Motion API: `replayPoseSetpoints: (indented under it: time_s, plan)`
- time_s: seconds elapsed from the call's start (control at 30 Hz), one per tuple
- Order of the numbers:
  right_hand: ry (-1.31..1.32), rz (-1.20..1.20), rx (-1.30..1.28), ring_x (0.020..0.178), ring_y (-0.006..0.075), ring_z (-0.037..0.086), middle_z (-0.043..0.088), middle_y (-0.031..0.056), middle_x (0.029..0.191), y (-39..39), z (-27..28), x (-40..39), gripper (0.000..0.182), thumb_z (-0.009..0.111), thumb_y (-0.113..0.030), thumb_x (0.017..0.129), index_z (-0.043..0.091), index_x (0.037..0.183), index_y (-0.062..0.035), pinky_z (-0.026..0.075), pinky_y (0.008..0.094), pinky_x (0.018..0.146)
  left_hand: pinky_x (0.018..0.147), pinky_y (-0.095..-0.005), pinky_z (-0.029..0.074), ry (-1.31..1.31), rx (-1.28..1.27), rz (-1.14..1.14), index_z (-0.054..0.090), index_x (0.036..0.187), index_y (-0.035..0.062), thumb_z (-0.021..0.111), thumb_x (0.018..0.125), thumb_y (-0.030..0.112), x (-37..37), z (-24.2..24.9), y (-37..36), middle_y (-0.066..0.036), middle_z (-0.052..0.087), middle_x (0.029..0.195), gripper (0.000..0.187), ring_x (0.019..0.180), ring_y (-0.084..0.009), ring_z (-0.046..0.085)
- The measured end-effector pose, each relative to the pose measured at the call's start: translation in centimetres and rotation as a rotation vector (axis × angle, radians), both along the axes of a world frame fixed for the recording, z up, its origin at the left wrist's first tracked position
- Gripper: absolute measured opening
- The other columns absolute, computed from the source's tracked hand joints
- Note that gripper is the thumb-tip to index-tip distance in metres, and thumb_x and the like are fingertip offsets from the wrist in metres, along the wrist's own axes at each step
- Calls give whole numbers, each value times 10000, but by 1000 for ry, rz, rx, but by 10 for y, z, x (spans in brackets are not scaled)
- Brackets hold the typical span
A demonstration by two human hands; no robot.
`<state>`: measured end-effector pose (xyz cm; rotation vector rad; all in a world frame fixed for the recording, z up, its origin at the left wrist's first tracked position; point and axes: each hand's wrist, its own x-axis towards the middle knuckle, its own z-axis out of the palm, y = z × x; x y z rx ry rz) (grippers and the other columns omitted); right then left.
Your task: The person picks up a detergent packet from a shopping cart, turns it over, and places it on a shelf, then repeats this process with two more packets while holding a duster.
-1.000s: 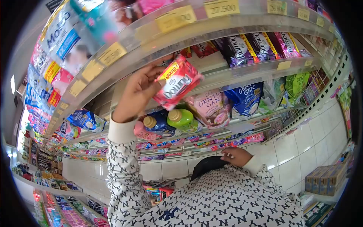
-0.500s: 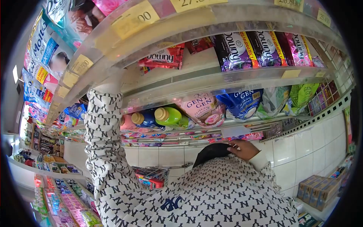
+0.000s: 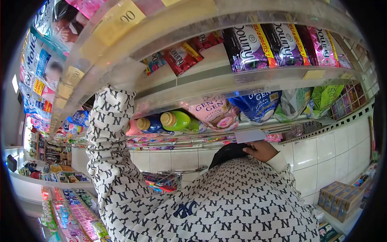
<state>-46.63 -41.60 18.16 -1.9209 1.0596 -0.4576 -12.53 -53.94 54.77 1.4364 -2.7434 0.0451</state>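
My left arm, in a white sleeve (image 3: pixel 111 133) with black letters, reaches up into the shelf at the left. Its hand is hidden behind the cloudy plastic shelf edge (image 3: pixel 161 48). Just right of there, a red Downy packet (image 3: pixel 181 59) lies tilted on the shelf board, beside a smaller colourful packet (image 3: pixel 155 63) and another red packet (image 3: pixel 206 40). Low in front of my body, my right hand (image 3: pixel 262 151) is closed at the end of a black fabric item (image 3: pixel 226 155). A white card (image 3: pixel 250 136) overlaps its fingertips in this view.
Dark Downy packs (image 3: pixel 246 48) stand right on the same shelf. Below are a green bottle (image 3: pixel 177 121), a blue bottle (image 3: pixel 151 124) and detergent pouches (image 3: pixel 215 113). A shopping cart (image 3: pixel 163 181) stands behind my left arm. Cardboard boxes (image 3: pixel 338 199) sit at lower right.
The red Downy packet has turned from lying level to tilted, and the colourful packet beside it shows more. My right hand has risen slightly towards the white card. The view has shifted a little.
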Motion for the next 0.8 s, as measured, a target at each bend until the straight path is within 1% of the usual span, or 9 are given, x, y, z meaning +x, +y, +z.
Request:
replayPoseSetpoints:
  time_s: [0.07,0.17,0.47,0.67,0.8]
  plan:
    - [41,-5,7,922,335,650,665,172,1000,0,-6,-2,411,664,-334,892,618,1176,-41,514,419,808,704,-274,478,-3,4,-5,632,1206,54,667,915,219,-6,-1,-4,-57,665,968,336,811,-120,589]
    - [6,-15,8,929,339,649,664,177,999,2,-2,-3,413,665,-338,891,620,1160,-29,511,419,810,707,-277,478,-16,1,-10,632,1208,55,667,915,225,-11,-4,-8,-59,664,969,340,811,-124,589]
    - [-19,-61,-1,923,339,643,664,187,993,10,-22,-5,439,674,-355,887,619,1161,-17,512,414,821,714,-287,479,-48,-6,-13,629,1214,56,667,914,242,-25,-17,-28,-66,662,971,354,814,-135,592]
    - [-1,-25,41,939,332,644,661,181,1005,10,-14,-3,452,667,-374,894,619,1164,-14,514,404,829,719,-294,480,-60,-16,-15,628,1218,57,667,914,253,-35,-22,-36,-71,660,972,364,816,-142,593]
    - [11,-32,57,949,330,643,658,185,1020,10,-12,-3,454,663,-376,897,618,1170,-15,512,401,837,722,-299,481,-49,-23,-35,627,1221,58,667,913,260,-32,-19,-27,-74,659,972,370,817,-147,594]
